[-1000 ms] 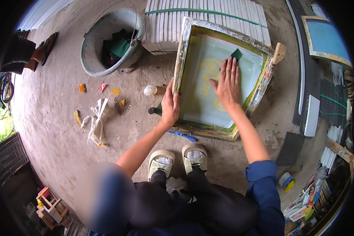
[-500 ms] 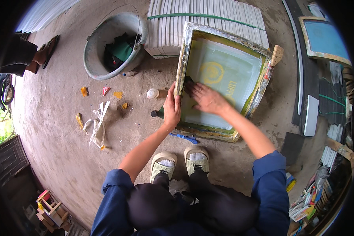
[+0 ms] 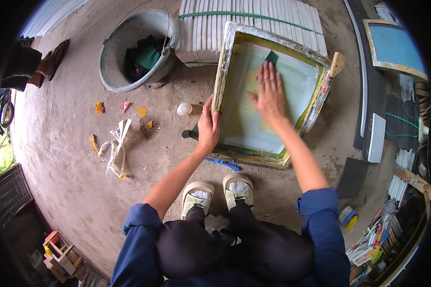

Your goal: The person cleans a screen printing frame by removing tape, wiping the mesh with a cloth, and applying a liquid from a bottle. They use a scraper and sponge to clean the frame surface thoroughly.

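Observation:
A silk-screen frame [image 3: 221, 67] with a worn, paint-stained rim lies tilted in front of me, its pale mesh bearing a faint yellow round design. My left hand [image 3: 208, 129] grips the frame's left side, thumb and fingers bent against the rim. Inside the frame, my right hand [image 3: 271, 98] lies flat on the mesh with fingers stretched out. A dark green cloth [image 3: 271, 57] shows beyond its fingertips; whether more of it lies beneath the hand is hidden. Close to my left hand are a dark-capped green bottle [image 3: 189, 134] and a white-capped container [image 3: 184, 109].
A grey bucket [image 3: 111, 76] holding dark cloths stands at the far left. Behind the frame is a strapped stack of white boards [image 3: 201, 36]. A blue tool [image 3: 223, 164] lies below the frame, a plastic bag [image 3: 117, 153] to the left. Another person's foot [image 3: 58, 60] shows at upper left.
My right hand has slid from the frame's left inner edge up and right across the mesh, and the green cloth has moved with it. My left hand stays on the rim.

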A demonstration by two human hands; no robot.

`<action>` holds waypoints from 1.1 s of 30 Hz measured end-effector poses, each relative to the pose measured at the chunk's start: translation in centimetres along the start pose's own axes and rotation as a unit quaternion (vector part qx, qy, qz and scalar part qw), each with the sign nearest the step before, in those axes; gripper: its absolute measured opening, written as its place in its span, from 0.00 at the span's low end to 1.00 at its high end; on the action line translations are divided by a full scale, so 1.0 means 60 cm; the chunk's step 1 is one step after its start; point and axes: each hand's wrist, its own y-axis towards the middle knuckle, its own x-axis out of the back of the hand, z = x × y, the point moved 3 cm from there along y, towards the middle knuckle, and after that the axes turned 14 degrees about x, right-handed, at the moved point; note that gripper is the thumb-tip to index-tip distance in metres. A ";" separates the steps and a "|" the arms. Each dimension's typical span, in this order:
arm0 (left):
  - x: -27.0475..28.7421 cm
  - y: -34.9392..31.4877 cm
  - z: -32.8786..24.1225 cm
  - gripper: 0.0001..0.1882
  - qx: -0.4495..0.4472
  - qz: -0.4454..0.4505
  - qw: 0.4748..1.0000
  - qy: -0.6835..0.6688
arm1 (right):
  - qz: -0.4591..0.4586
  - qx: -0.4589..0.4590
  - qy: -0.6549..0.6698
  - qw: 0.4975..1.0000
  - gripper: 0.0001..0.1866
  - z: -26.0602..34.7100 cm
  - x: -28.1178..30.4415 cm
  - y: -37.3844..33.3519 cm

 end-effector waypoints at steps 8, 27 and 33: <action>0.008 0.001 0.017 0.22 -0.008 0.012 1.000 0.012 | -0.016 0.039 0.067 0.997 0.40 -0.029 0.009 0.004; 0.000 0.002 0.003 0.23 0.019 0.023 1.000 -0.003 | 0.113 -0.120 0.000 0.986 0.44 -0.036 -0.004 -0.119; -0.004 0.010 0.009 0.23 -0.006 0.016 1.000 -0.006 | 0.165 0.088 0.120 0.975 0.44 0.054 -0.019 -0.140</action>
